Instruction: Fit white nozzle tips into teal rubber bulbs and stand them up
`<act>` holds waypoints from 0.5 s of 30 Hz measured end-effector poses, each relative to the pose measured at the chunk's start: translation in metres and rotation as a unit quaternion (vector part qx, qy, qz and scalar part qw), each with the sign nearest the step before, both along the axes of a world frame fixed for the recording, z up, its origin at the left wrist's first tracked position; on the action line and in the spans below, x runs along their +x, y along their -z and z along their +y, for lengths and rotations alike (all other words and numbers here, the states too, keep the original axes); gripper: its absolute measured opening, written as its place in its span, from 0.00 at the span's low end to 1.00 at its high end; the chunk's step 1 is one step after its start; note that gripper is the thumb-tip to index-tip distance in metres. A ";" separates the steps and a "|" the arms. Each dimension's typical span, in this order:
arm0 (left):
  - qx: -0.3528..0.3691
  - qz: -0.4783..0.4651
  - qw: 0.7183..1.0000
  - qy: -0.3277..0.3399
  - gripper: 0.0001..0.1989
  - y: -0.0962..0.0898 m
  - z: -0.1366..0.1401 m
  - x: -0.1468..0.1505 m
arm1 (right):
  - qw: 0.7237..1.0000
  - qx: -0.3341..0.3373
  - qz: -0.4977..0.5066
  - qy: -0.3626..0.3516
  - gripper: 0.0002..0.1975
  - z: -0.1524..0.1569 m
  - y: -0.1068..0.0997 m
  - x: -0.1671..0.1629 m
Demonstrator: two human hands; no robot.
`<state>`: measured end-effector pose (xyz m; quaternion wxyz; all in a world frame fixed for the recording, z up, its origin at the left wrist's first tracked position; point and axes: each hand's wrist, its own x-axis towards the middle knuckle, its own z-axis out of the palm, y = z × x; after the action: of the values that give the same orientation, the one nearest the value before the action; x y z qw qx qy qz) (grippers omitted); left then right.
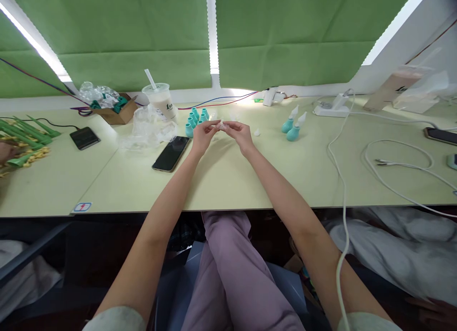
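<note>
My left hand (204, 135) and my right hand (241, 133) meet over the table, fingertips pinched together. Between them is a small whitish translucent piece (223, 126), too small and too covered to name. Just behind and left of my left hand stands a cluster of small turquoise vase-shaped pieces (189, 129). To the right, two turquoise pieces (293, 134) with white pointed tips (302, 118) stand upright. One small white pointed piece (257, 132) lies close to my right hand, and faint clear bits (234, 117) lie behind my fingers.
A black phone (171, 154) lies left of my left forearm. Beyond it are a crumpled plastic bag (144, 131), a drink cup (160, 101) with a straw and a cardboard box (116, 113). At right, a white cable (339, 166) hangs over the table edge from a power strip (332, 110).
</note>
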<state>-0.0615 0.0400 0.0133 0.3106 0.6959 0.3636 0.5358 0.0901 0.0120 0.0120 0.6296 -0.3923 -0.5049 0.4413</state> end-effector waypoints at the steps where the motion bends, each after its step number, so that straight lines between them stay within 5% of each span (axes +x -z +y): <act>1: -0.012 -0.003 1.000 0.013 0.22 0.000 0.001 -0.001 | 1.000 -0.004 -0.003 0.001 0.21 0.001 0.001 0.000; 15: -0.041 -0.012 0.999 0.027 0.22 0.006 0.004 -0.002 | 1.000 0.001 -0.010 -0.026 0.21 0.002 0.005 0.000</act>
<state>-0.0632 0.0435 0.0070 0.3575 0.6857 0.3626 0.5201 0.0904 0.0141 0.0072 0.6129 -0.3831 -0.5219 0.4529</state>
